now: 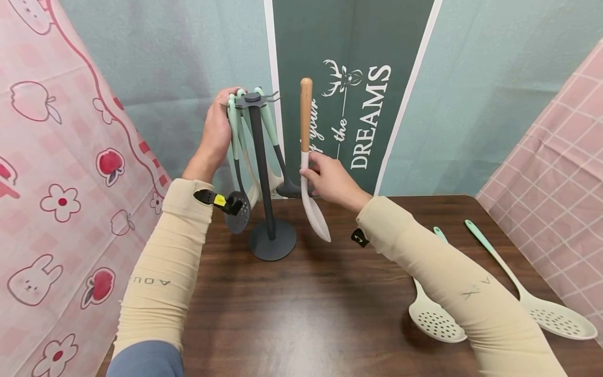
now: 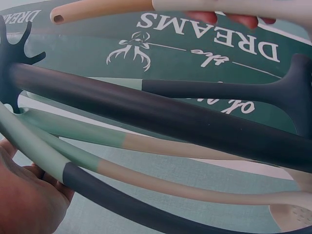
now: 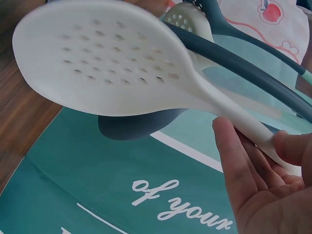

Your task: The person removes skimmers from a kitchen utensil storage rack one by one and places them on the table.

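Note:
My right hand (image 1: 330, 178) pinches a white slotted spoon (image 3: 117, 53) by its neck, thumb on one side and fingers on the other. The spoon is upright, its wooden handle (image 1: 306, 112) on top and its perforated head below. To its left, a dark utensil stand (image 1: 261, 167) bears several green-handled utensils. My left hand (image 1: 218, 128) is at the left of the stand's top, right at the green handle (image 2: 31, 139) of a dark skimmer (image 1: 237, 212). That handle partly hides its fingers. A dark-headed utensil (image 1: 288, 187) hangs on the right side.
Two pale slotted utensils with green handles lie at the right of the brown table (image 1: 301, 314): a slotted spoon (image 1: 435, 319), partly under my right forearm, and a slotted turner (image 1: 556, 317). The stand's round base (image 1: 272, 251) is near the back. Cloths hang behind and at both sides.

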### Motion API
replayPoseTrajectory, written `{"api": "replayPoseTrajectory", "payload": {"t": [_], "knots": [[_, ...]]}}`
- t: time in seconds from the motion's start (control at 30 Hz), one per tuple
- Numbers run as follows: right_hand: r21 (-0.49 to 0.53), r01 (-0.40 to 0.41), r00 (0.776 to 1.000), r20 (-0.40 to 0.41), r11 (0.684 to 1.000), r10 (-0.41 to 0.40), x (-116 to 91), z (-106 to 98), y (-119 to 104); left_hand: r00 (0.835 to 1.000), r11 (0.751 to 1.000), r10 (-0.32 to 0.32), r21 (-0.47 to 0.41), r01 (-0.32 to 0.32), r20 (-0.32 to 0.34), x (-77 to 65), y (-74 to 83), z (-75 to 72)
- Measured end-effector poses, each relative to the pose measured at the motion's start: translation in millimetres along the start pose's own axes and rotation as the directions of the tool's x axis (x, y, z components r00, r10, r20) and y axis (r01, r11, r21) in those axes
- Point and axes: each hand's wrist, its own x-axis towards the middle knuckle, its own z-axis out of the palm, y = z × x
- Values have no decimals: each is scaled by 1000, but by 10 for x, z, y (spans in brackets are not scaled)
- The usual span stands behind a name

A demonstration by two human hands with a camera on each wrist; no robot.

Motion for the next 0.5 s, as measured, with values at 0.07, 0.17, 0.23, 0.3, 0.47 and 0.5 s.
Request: {"api": "replayPoseTrajectory", "payload": {"t": [0.07,0.17,0.23,0.3,0.47,0.5], "knots": [[0,2,1000,2,1000,-2,-25,-34,10,1000,1000,-1,3,1,-1,3,3,4],[0,-2,1000,8,1000,2,-57,-76,23,1000,1000,-6,7,6,-2,2,8,9],[2,-10,1000,15,1000,10,-75,-99,34,1000,1000,-9,11,9,-3,2,9,11],[3,-19,1000,24,1000,19,-96,-121,42,1000,1000,-12,10,12,-5,1,9,13],[1,-44,998,52,999,44,-162,-180,76,1000,1000,-21,-8,21,-6,4,10,9],[1,-48,997,54,999,47,-174,-193,91,1000,1000,-21,-12,21,-5,5,11,10]]}}
